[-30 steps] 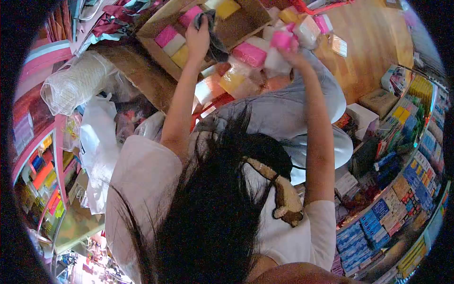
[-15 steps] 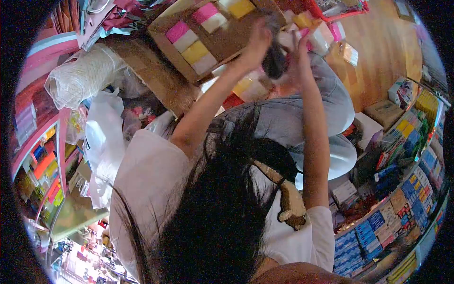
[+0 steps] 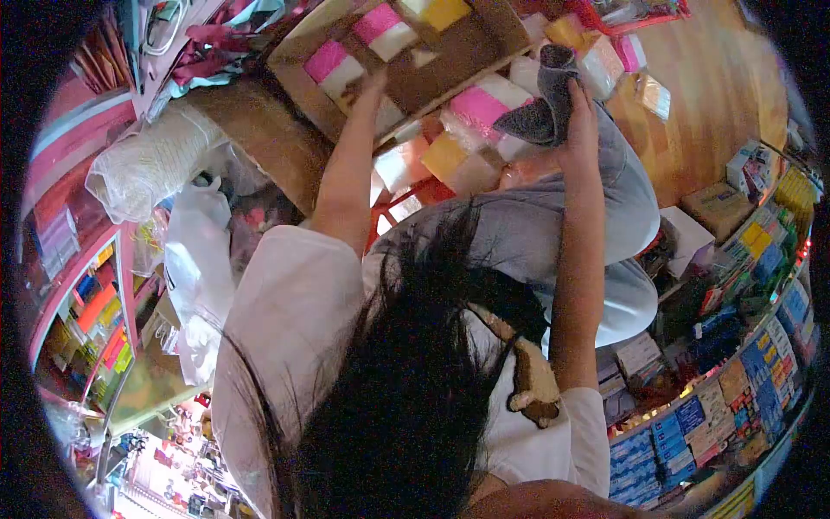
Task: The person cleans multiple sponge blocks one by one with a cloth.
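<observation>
My right hand (image 3: 581,130) is closed around a dark grey cloth (image 3: 546,108), held above my right knee, with one pointed end hanging to the left. My left hand (image 3: 368,93) reaches into a cardboard box (image 3: 450,85) and lies over a packet near its front left corner. The fingers of that hand are blurred, and I cannot tell whether they grip the packet. Beside it in the box are a pink-and-white packet (image 3: 333,67), another pink-and-white packet (image 3: 380,30) and a yellow-and-white packet (image 3: 443,12).
Between box and legs lie several wrapped packets, among them a pink one (image 3: 480,108) and a yellow one (image 3: 448,154). A roll of white twine (image 3: 143,160) and a white plastic bag (image 3: 199,277) stand left. Boxed goods (image 3: 692,424) line the right; wooden floor (image 3: 692,95) lies beyond.
My left hand has moved left, away from the dark cloth, into the box over the yellow-and-white packet. My right hand keeps the cloth, now more plainly seen and slightly further right.
</observation>
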A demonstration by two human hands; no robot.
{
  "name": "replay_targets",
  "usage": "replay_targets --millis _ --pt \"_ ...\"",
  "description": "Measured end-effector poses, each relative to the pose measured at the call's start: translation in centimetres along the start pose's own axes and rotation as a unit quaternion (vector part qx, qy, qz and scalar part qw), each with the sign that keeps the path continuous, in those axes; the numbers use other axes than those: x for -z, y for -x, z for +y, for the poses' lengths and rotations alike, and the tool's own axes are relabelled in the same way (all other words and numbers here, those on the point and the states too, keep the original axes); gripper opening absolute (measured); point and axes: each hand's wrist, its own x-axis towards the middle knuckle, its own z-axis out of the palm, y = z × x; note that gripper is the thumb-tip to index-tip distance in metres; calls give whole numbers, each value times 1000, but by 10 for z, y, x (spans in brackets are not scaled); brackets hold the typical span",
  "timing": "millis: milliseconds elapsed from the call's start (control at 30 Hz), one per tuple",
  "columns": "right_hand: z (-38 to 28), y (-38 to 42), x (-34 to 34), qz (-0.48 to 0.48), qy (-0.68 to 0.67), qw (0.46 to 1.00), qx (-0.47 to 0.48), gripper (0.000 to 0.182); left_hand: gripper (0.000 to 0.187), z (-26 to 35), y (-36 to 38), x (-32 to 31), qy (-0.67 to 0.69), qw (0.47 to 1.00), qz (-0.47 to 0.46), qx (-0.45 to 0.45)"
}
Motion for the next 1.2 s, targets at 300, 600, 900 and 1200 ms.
replay_targets --millis 300,600,900,1200 --pt "-2 -9 2 34 -43 998 1 31 65 -7 -56 -89 -62 978 -17 201" --pt "-3 -14 2 10 -68 998 11 32 63 -6 -29 -58 443 891 -98 -33" --pt "-46 37 9 17 -47 976 211 27 65 17 127 47 785 478 -277 -280" --pt "-71 152 9 103 483 635 594 37 50 118 284 33 764 495 -333 -244"
